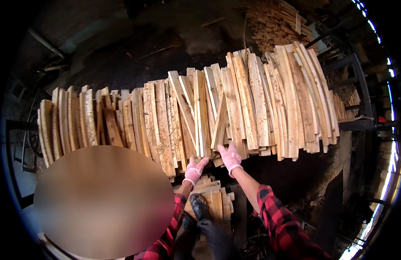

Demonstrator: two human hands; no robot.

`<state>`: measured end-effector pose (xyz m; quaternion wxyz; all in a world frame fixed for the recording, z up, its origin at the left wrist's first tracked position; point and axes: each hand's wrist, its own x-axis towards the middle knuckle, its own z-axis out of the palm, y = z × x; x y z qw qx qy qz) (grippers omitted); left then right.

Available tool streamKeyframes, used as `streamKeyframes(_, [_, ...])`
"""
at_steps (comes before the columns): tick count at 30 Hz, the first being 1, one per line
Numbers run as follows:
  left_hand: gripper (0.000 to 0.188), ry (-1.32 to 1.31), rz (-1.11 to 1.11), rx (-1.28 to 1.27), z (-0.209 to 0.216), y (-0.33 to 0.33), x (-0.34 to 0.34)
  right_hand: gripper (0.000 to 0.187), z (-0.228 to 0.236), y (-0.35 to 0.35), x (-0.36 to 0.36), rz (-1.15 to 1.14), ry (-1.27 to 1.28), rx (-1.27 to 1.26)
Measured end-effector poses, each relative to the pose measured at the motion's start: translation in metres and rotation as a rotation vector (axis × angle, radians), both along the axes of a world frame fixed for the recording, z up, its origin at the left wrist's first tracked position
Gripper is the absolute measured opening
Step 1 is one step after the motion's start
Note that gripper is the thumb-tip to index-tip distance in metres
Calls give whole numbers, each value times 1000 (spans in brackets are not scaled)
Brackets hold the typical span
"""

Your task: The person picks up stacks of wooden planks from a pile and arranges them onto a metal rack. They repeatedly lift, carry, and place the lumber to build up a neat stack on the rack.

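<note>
Head view: long row of sticks (pixel 161 112) across the middle, most side by side, so looks well along; a few mid-row lie askew, prob. what's left. L hand (pixel 195 171) at a pale stick (pixel 202 125), near end, grip spread; R hand (pixel 230 160) at a slanted stick (pixel 220 123), can't tell if grip's pinching. Surface under row hidden; dark floor (pixel 165 56) beyond, wood pile (pixel 274 28) upper R, boards (pixel 216 206) underfoot, dim room.
</note>
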<state>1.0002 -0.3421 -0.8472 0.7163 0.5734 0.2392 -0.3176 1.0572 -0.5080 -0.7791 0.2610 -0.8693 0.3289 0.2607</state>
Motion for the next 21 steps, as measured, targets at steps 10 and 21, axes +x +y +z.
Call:
streamKeyframes(10, [93,250,174,461,-63,-59,32,65,-17,-7,44,-418,-314,561])
streamKeyframes(21, [79,292,270,30,-69,-17,33,103,-5,4,14,255,-44,207])
